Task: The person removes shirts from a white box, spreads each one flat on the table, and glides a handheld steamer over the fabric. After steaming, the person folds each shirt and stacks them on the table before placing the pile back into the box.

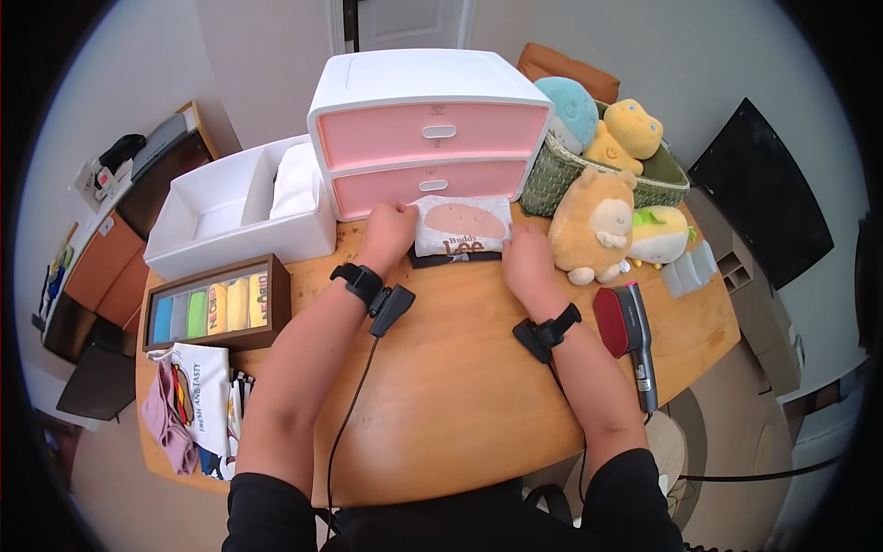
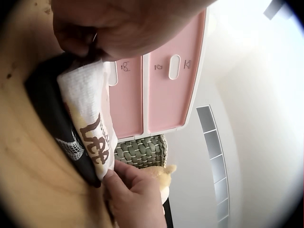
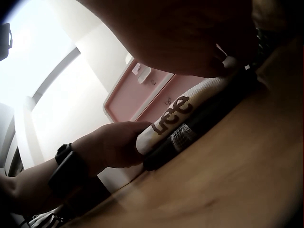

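Observation:
A folded white shirt (image 1: 464, 221) with a pinkish print and brown "Buddy Lee" lettering lies on top of a folded black garment (image 2: 53, 102), which has a white web-like print. My left hand (image 1: 390, 232) grips the white shirt's left end, fingers curled under and behind it. At the opposite end my right hand (image 1: 531, 265) pinches the edge, thumb in front, as the left wrist view shows. Right behind the shirts stands a white drawer unit (image 1: 428, 78) with two pink drawers, both pushed in.
Left are a divided white box (image 1: 207, 207) holding white cloth, a brown case (image 1: 280, 294) of colourful folded items, and loose clothes (image 1: 204, 396). Right are a woven basket (image 1: 549, 179) with plush toys, a tan plush (image 1: 589, 221), and a hairbrush-like device (image 1: 635, 336) by the table edge.

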### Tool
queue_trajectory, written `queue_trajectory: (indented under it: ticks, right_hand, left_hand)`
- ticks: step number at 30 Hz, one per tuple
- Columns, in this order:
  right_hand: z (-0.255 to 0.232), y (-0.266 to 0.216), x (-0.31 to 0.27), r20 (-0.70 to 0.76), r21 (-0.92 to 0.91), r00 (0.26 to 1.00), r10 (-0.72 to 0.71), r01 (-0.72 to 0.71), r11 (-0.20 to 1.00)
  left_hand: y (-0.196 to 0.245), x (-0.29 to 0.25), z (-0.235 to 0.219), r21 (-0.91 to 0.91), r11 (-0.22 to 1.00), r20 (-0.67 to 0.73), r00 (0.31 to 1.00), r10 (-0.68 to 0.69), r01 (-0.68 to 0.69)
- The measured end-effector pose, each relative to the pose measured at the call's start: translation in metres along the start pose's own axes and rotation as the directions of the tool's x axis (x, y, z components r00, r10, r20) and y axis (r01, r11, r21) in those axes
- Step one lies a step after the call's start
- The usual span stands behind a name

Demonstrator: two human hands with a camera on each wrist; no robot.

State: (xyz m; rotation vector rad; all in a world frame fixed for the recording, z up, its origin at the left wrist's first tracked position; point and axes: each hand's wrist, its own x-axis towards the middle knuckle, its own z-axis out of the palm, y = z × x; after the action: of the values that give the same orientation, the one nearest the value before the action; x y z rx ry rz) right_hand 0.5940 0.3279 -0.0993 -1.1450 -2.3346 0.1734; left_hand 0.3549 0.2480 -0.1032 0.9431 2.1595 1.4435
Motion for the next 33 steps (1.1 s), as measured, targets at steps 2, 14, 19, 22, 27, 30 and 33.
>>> queue_trajectory:
  ticks: [2, 14, 19, 22, 27, 30, 33]
  right_hand:
    - [-0.001, 0.004, 0.004, 0.067, 0.004, 0.997, 0.024, -0.024, 1.0]
    - [-0.035, -0.054, -0.053, 0.054, -0.019, 0.915, -0.401, 0.402, 0.915]
    - [-0.06, -0.077, -0.085, 0.255, 0.072, 0.862, -0.438, 0.435, 0.898]
    - [-0.067, -0.076, -0.097, 0.249, 0.112, 0.839, -0.484, 0.471, 0.875]
    - [-0.069, -0.082, -0.106, 0.3, 0.119, 0.807, -0.509, 0.497, 0.859]
    - [-0.065, -0.087, -0.11, 0.355, 0.138, 0.778, -0.518, 0.504, 0.852]
    - [-0.057, -0.09, -0.111, 0.388, 0.153, 0.757, -0.526, 0.511, 0.846]
  left_hand:
    - [-0.001, 0.002, 0.003, -0.1, 0.992, 0.021, 0.997, -0.07, 0.072]
    - [0.028, -0.178, -0.087, -0.208, 0.95, -0.071, 0.972, 0.223, -0.233]
    - [-0.009, -0.283, -0.176, 0.471, 0.803, -0.009, 0.908, 0.42, -0.367]
    - [-0.037, -0.302, -0.235, 0.725, 0.665, -0.188, 0.877, 0.443, -0.181]
    - [-0.075, -0.315, -0.292, 0.822, 0.566, -0.299, 0.894, 0.335, 0.063]
    - [-0.083, -0.317, -0.293, 0.788, 0.614, -0.315, 0.885, 0.343, 0.042]
    - [-0.093, -0.319, -0.312, 0.668, 0.738, -0.391, 0.889, 0.237, 0.098]
